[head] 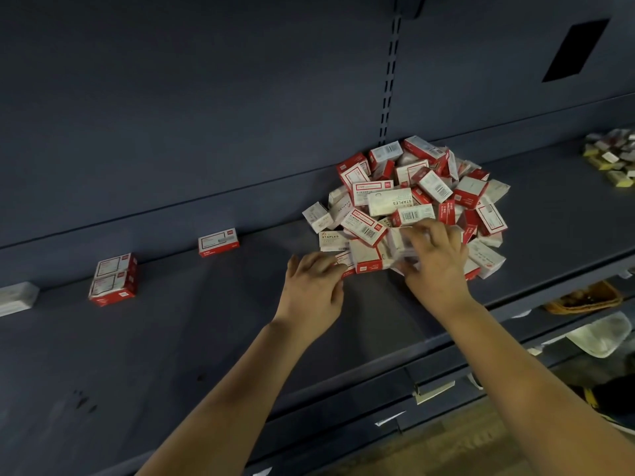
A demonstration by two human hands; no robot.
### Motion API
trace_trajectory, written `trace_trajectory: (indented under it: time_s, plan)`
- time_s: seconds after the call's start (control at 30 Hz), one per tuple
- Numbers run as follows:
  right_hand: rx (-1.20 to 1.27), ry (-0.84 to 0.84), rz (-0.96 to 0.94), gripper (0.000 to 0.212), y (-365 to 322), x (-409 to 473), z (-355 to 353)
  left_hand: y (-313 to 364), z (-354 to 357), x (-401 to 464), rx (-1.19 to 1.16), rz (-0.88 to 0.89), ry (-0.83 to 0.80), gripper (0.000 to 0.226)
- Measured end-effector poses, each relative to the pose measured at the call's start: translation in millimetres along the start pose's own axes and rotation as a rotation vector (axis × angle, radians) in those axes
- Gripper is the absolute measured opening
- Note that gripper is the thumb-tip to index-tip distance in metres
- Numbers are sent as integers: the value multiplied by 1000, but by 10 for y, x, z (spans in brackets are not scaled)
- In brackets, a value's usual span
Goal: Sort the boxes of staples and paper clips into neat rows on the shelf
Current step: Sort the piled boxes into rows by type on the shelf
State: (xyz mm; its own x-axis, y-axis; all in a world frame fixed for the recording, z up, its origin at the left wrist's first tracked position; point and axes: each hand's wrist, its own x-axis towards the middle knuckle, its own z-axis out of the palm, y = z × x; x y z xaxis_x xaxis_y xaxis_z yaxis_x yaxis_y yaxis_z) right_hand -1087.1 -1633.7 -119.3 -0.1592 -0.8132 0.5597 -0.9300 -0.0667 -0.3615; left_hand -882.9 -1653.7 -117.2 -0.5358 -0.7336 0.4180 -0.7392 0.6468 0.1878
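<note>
Both forearms reach up from the bottom edge toward a jumbled pile (pixel 409 197) of red-and-white boxes heaped on the dark shelf (pixel 171 338), against its back wall. At the pile's near edge, the left hand (pixel 314 286) lays its fingertips on a low box (pixel 345 264), seemingly pinching it, probably to draw it out. Blur hides the fingers of the right hand (pixel 434 259), which curl over a white box (pixel 403 247); I cannot tell if they grip it. Left of the pile lies wide bare shelf, with one box (pixel 219 242) near the back wall, a stack of two (pixel 113 280) farther left, and a pale stack (pixel 17 297) at the frame edge: likely row starts. Another heap (pixel 613 156) sits far right. Room for rows lies leftward; the front lip is near the wrists.
</note>
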Motion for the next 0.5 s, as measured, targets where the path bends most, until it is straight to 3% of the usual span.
trace_trajectory:
  time_s: [0.27, 0.5]
  plan:
    - [34, 1, -31, 49, 66, 18, 7, 41, -15, -17, 6, 15, -2, 37]
    - [3, 14, -27, 67, 67, 25, 21, 41, -22, -25, -20, 26, 47, 25]
